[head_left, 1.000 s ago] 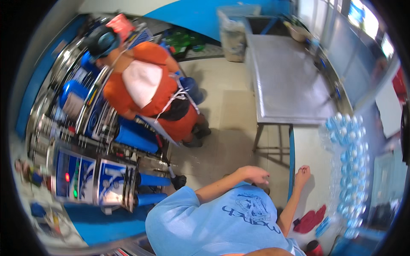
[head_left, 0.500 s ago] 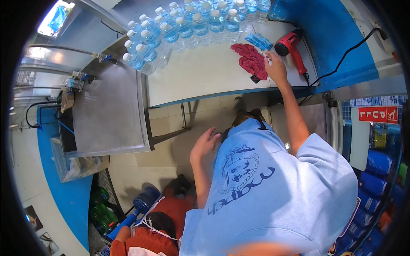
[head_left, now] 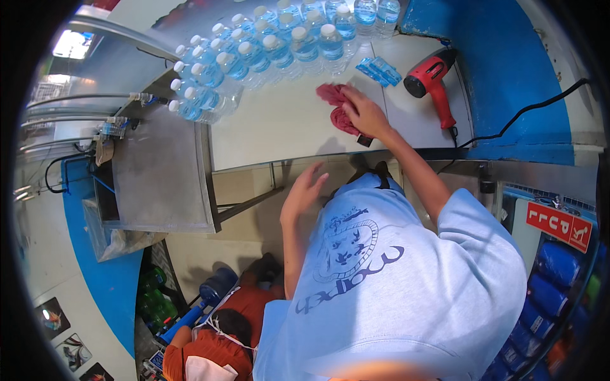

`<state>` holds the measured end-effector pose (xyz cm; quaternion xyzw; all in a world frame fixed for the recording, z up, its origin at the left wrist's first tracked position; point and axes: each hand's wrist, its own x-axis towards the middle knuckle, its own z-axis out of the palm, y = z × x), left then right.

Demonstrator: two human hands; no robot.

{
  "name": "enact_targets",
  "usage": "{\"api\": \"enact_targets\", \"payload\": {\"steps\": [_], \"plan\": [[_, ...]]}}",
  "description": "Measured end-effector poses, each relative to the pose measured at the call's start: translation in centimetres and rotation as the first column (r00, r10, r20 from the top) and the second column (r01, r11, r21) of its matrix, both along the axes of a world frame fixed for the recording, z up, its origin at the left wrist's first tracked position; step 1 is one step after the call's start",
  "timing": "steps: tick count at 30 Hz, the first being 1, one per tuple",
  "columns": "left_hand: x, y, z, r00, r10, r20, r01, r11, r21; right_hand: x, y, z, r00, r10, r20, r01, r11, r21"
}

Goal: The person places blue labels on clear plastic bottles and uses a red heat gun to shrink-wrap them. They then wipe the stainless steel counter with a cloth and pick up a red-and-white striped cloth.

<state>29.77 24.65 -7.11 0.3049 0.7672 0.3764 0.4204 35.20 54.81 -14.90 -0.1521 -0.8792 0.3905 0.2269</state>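
My right hand (head_left: pixel 366 116) lies over a crumpled dark red cloth (head_left: pixel 343 120) on the white counter, its fingers curled onto the fabric. A small black tag hangs at the cloth's near end. My left hand (head_left: pixel 307 190) is raised in front of the counter's edge, fingers apart, holding nothing. Two light-blue strips of packaging (head_left: pixel 379 71) lie just beyond the right hand. To their right a red and black heat gun (head_left: pixel 434 82) rests on its side. Rows of capped clear water bottles (head_left: pixel 270 51) with blue labels stand along the back.
A metal basin table (head_left: pixel 159 165) with taps and hoses adjoins the counter at left. Another person in a rust-red shirt (head_left: pixel 232 327) is low at the lower left, beside blue and green containers. A black cord (head_left: pixel 527 114) runs right. Blue containers (head_left: pixel 556 263) fill a rack at right.
My right hand has come down onto the red cloth and shifted it left, away from the heat gun. The left hand stays raised. The view has turned slightly.
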Motion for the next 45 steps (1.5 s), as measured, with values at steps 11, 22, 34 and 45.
{"api": "enact_targets", "payload": {"steps": [11, 22, 34, 45], "plan": [[1.3, 14.6, 0.5, 0.978, -0.196, 0.067, 0.195, 0.980, 0.031, -3.3, 13.7, 1.2, 0.727, -0.341, 0.596, 0.102, 0.912, 0.398], [-1.8, 10.2, -0.5, 0.969, -0.047, 0.241, 0.052, 0.999, -0.014, -3.4, 14.7, 1.6, 0.728, -0.229, 0.646, 0.093, 0.967, 0.238], [-6.1, 9.8, -1.3, 0.980, -0.187, 0.063, 0.187, 0.982, -0.002, -1.8, 18.8, -0.4, 0.823, -0.296, 0.485, 0.322, 0.946, 0.031], [-6.5, 14.0, 1.7, 0.970, -0.241, -0.032, 0.237, 0.965, -0.110, -0.5, 28.9, 2.6, 0.668, -0.634, 0.389, 0.459, 0.763, 0.455]]}}
